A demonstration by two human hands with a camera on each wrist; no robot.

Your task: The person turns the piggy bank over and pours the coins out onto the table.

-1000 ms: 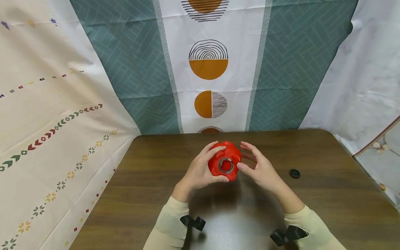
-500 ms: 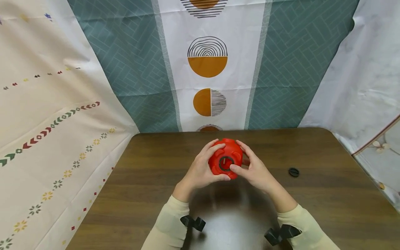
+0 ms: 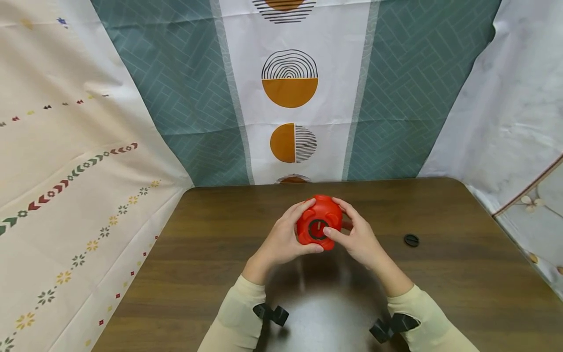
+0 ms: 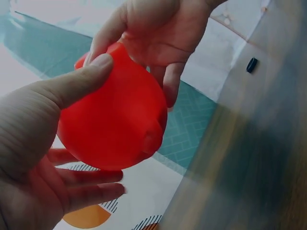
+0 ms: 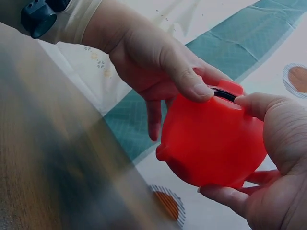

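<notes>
Both hands hold a red piggy bank (image 3: 322,208) up over the table, its underside with stubby feet and a black-ringed round hole turned toward the head camera. My left hand (image 3: 285,238) grips it from the left, fingers over the top and thumb low by a foot. My right hand (image 3: 359,240) holds the right side, with its thumb at the edge of the hole. A pale slit shows through the hole. In the left wrist view the bank's smooth red body (image 4: 112,115) faces the camera; the right wrist view shows the black ring (image 5: 224,95) between both thumbs.
A small round black plug (image 3: 411,240) with a slot lies on the brown wooden table (image 3: 440,293), right of the hands. Patterned cloths (image 3: 290,112) hang behind and at both sides of the table. Black straps with camera mounts (image 3: 270,314) sit on both sleeves.
The right hand has come in from the right and taken hold of the bank, its thumb moving onto the hole's edge. The bank has tipped slightly, so the slit shows through the hole.
</notes>
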